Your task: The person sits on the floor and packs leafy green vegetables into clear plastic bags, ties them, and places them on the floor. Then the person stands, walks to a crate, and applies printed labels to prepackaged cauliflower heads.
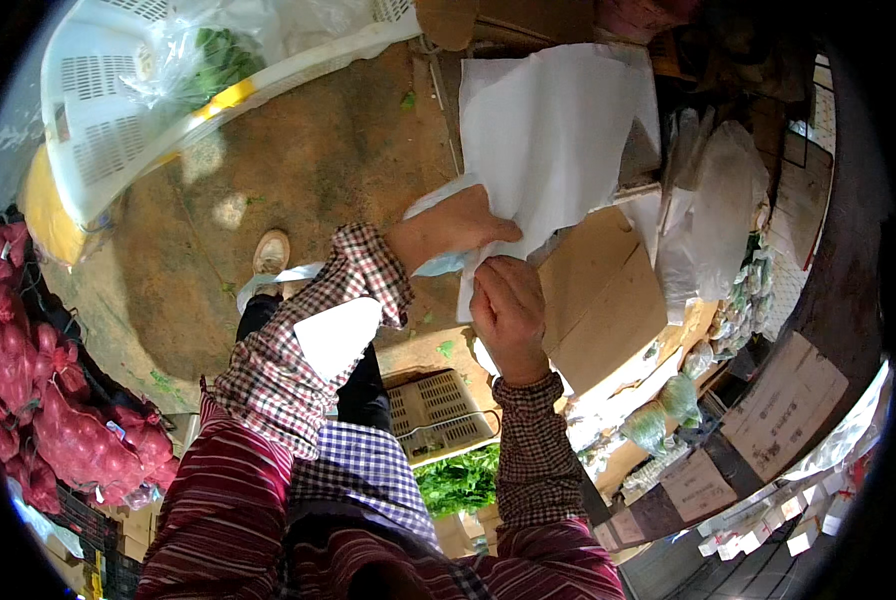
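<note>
A large, thin white sheet, paper or plastic, hangs ahead of me over a carton, with its near corner drawn toward my hands. My left hand reaches across from the left and is closed on the sheet's near edge, its thumb side toward the right. Pale bluish film shows beside and under that hand. Just below it, my right hand pinches the sheet's lower corner, fingers curled and knuckles up. Both hands are close together; their fingertips are partly hidden. A brown cardboard piece lies right of my right hand.
A white plastic crate with bagged greens stands far left. Red net bags of round produce line the left. Below my hands are a beige crate and leafy greens. Clear bags hang at the right, near wrapped vegetables.
</note>
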